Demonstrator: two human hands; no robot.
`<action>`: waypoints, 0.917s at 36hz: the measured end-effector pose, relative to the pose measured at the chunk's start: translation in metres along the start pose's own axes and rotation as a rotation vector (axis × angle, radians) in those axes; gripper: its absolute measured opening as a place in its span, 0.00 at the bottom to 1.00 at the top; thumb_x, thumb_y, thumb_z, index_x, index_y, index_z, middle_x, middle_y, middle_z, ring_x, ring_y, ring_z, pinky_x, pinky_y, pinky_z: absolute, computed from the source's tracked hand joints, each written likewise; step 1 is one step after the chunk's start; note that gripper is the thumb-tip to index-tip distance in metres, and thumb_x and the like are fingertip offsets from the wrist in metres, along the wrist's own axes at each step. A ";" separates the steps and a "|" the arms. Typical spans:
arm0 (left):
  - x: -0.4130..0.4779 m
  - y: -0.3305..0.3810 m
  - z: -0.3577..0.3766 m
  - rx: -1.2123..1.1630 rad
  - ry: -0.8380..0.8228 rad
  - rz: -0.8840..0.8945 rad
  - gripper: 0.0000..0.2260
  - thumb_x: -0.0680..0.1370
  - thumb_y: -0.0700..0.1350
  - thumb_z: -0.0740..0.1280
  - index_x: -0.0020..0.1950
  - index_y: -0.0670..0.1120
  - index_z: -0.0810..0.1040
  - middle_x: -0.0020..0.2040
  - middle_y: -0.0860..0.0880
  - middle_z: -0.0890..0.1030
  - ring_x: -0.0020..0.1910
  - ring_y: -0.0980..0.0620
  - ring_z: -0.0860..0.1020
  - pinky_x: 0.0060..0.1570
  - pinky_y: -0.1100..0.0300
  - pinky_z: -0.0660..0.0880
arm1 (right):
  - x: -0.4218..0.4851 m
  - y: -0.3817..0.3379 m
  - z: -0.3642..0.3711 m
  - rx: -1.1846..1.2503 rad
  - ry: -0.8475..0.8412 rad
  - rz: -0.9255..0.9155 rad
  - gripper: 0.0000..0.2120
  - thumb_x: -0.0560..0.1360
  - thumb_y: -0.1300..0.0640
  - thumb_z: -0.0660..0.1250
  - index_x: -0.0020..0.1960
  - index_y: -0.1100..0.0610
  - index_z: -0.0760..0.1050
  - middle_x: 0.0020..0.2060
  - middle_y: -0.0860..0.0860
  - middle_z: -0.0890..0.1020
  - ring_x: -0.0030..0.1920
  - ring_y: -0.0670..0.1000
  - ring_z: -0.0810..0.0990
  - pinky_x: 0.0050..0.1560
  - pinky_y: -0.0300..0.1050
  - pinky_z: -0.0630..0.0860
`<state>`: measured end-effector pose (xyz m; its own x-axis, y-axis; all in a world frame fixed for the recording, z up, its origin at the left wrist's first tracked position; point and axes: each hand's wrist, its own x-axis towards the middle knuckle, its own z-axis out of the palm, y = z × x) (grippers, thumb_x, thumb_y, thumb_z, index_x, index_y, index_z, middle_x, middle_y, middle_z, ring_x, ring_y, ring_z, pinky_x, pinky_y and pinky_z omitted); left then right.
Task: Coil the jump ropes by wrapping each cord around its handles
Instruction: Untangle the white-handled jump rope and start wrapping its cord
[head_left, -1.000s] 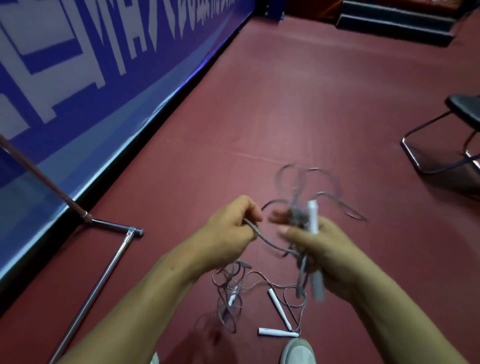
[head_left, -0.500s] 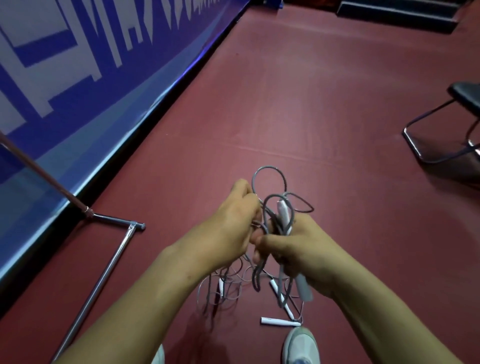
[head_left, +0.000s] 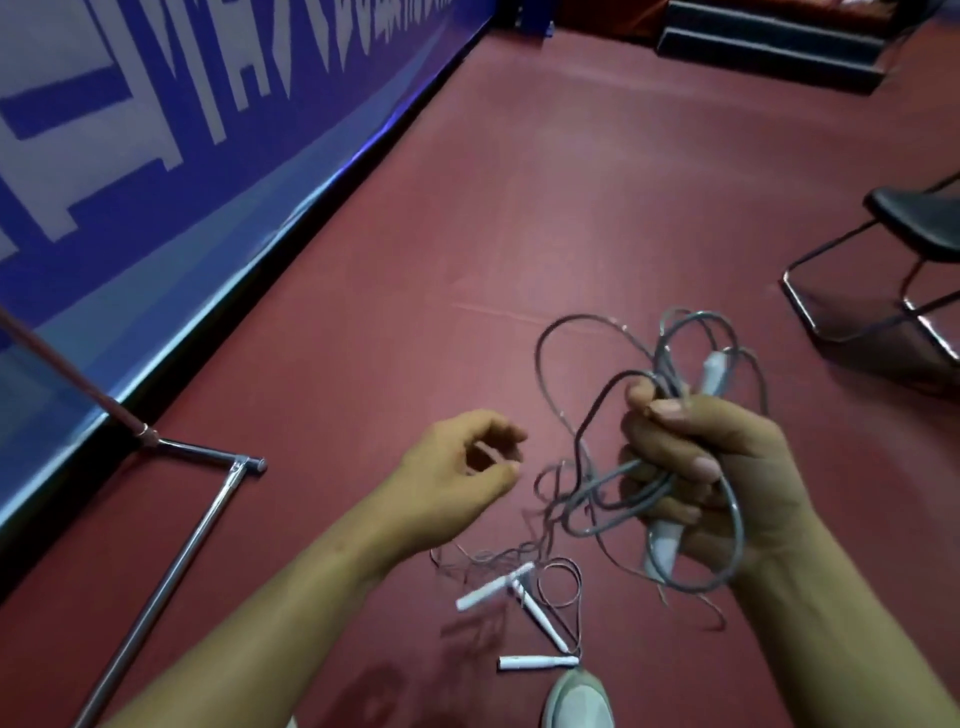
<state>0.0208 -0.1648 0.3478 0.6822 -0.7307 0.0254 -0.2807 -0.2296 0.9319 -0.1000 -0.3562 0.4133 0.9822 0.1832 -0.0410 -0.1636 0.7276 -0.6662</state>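
The red floor (head_left: 519, 182) is looking matt and smooth. The blue barrier (head_left: 156, 156) at the upper left is showing a sheen. The stand tube (head_left: 179, 564) at the lower left is shining as polished metal. The grey cord (head_left: 733, 506) is looking smooth and slightly glossy, its white handle (head_left: 662, 543) plastic. The chair frame (head_left: 831, 247) at the right is gleaming as metal, its black seat (head_left: 919, 218) matt.

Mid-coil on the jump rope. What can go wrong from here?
1. Only the right hand grips the white handle; the loose cord loops stand wide and may slip off.
2. Cord hangs toward the ropes on the floor and could snag them.
3. The shoe sits beside a floor handle; a step might hit it.
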 end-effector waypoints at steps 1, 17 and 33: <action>0.000 0.007 0.008 -0.039 -0.007 0.032 0.13 0.77 0.38 0.72 0.59 0.50 0.79 0.51 0.53 0.82 0.38 0.60 0.77 0.43 0.68 0.74 | 0.002 0.002 0.002 0.051 -0.065 0.044 0.10 0.79 0.63 0.61 0.55 0.64 0.78 0.26 0.49 0.65 0.24 0.47 0.62 0.24 0.40 0.62; -0.004 -0.040 -0.016 0.759 -0.134 -0.359 0.20 0.83 0.58 0.57 0.37 0.47 0.73 0.36 0.51 0.75 0.54 0.41 0.70 0.57 0.49 0.66 | -0.017 -0.025 -0.023 0.070 0.389 -0.331 0.11 0.73 0.63 0.57 0.43 0.60 0.78 0.22 0.47 0.65 0.20 0.44 0.58 0.21 0.36 0.58; -0.008 0.011 -0.002 0.438 -0.081 0.021 0.06 0.83 0.44 0.63 0.46 0.47 0.75 0.39 0.53 0.75 0.41 0.51 0.72 0.40 0.60 0.63 | 0.029 0.053 0.003 -0.968 0.819 0.098 0.13 0.75 0.52 0.75 0.45 0.63 0.80 0.26 0.50 0.73 0.25 0.50 0.67 0.26 0.44 0.66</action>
<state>0.0140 -0.1598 0.3584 0.6231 -0.7822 -0.0019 -0.5652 -0.4519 0.6901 -0.0809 -0.3108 0.3789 0.7960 -0.5033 -0.3363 -0.4439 -0.1078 -0.8896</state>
